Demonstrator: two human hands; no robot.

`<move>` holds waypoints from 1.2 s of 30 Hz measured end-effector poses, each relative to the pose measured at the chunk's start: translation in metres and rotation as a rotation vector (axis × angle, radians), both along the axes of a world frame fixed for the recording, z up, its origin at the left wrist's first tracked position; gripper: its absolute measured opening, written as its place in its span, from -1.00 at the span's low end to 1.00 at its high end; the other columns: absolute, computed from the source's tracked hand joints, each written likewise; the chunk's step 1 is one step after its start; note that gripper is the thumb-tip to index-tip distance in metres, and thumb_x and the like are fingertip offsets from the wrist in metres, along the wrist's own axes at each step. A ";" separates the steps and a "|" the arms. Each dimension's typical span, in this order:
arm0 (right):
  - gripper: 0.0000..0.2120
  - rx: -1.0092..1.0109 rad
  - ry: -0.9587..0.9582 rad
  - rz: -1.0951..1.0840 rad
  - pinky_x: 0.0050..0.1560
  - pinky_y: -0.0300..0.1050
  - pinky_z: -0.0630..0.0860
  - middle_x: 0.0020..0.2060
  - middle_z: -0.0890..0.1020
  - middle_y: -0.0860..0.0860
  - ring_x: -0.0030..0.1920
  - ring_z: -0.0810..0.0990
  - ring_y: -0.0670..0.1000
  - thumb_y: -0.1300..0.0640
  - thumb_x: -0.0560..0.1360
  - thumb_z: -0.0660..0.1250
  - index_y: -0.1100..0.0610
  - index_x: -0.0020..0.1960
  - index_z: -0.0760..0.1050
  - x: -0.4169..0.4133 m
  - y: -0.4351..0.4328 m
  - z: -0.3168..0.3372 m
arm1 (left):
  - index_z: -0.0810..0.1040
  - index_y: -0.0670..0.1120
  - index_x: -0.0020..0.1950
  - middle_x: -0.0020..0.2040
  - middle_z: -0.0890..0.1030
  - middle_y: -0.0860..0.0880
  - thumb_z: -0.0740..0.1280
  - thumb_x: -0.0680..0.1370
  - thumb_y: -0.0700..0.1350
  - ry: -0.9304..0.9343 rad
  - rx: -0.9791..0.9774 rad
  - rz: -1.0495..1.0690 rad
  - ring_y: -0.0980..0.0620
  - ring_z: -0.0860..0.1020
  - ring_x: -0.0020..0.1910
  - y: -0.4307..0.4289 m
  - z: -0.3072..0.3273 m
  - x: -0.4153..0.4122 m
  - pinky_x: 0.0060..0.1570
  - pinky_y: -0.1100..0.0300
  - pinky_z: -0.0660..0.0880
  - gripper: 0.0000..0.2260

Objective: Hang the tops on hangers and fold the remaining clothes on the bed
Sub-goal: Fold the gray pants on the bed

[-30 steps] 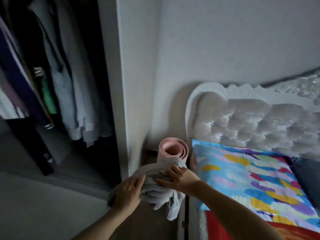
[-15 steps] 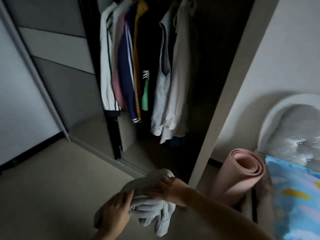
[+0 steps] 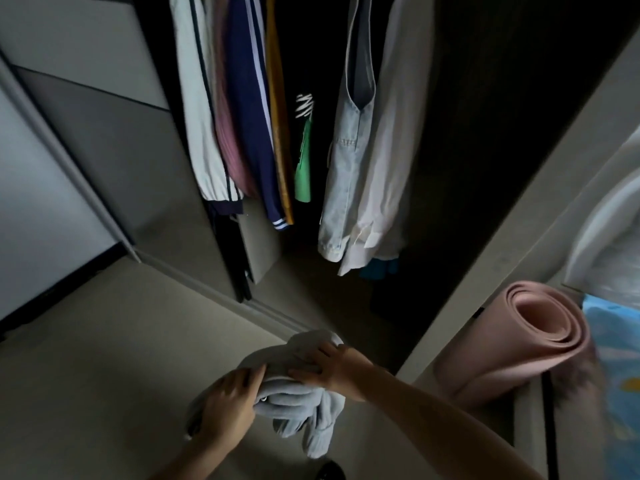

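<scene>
Hands both on one grey garment (image 3: 298, 400), bunched into a loose roll and held in mid-air over the pale floor (image 3: 97, 358), in front of the open wardrobe (image 3: 467, 150). Left hand (image 3: 227, 408) was at the bundle's near-left end, back of hand to camera, fingers curled over and round the cloth, gripping it. Right hand (image 3: 334, 368) lay on top of the roll, fingers spread and fairly straight, pressing down on the fabric; thumb hidden, so could not tell if it hooked underneath. Loose ends of the garment hung down below the hands.

On the wardrobe rail hung, left to right:
- white jacket (image 3: 194, 116) with dark trim
- pink top (image 3: 230, 150)
- navy top (image 3: 247, 116) with white stripes
- mustard piece (image 3: 277, 126)
- green item (image 3: 303, 171), set further back, with a black-and-white striped bit (image 3: 304, 105) above it
- pale denim sleeveless piece (image 3: 348, 161)
- white shirt (image 3: 391, 150) touching the denim

Sliding door (image 3: 104, 150) stood at left. Rolled pink mat (image 3: 540, 327) leaned by the wardrobe's right side panel, just beside blue patterned bedding (image 3: 616, 344) at the frame's right edge.

Writing: the striped bit was too small and dim to read.
</scene>
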State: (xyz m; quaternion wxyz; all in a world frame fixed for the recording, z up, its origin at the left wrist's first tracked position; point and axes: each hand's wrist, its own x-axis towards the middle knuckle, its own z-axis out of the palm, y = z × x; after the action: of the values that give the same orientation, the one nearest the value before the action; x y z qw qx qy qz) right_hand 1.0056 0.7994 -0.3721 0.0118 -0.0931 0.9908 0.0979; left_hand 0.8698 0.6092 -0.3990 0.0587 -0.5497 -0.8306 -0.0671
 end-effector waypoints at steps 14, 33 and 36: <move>-0.25 -0.088 -0.063 -0.233 -0.35 -0.21 0.49 -0.03 0.53 0.04 -0.15 0.56 0.02 -0.09 0.13 0.58 -0.20 0.28 0.43 -0.058 0.121 -0.172 | 0.40 -0.09 0.10 -0.37 0.54 -0.09 0.13 0.27 -0.14 0.048 -0.012 -0.215 -0.10 0.55 -0.44 0.156 -0.149 -0.098 -0.52 0.18 0.47 -0.60; -0.43 0.300 0.017 -0.896 0.18 0.09 0.38 0.21 0.53 0.22 0.18 0.52 0.19 0.16 0.45 -0.10 -0.06 0.38 0.37 -0.018 0.295 -0.532 | 0.35 -0.04 0.36 0.12 0.58 -0.28 0.62 -0.06 0.17 0.119 -0.131 -0.532 -0.27 0.58 0.08 0.414 -0.563 -0.102 0.00 -0.26 0.49 0.04; -0.49 0.013 -0.391 -1.313 0.39 0.15 0.11 0.47 0.14 0.16 0.46 0.11 0.19 0.09 0.60 0.02 -0.01 0.53 0.03 0.010 0.276 -0.558 | 0.01 0.07 0.54 0.51 0.06 -0.26 0.44 0.35 0.20 -0.062 -0.385 -0.470 -0.31 0.12 0.45 0.407 -0.591 -0.092 0.32 -0.35 0.10 -0.10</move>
State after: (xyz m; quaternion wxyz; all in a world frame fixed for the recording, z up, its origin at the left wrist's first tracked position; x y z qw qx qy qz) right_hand 1.0159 1.0749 -0.9306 0.2479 0.5110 0.8210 0.0580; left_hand 0.7773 1.0161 -0.9905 -0.0889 -0.7256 -0.6794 0.0633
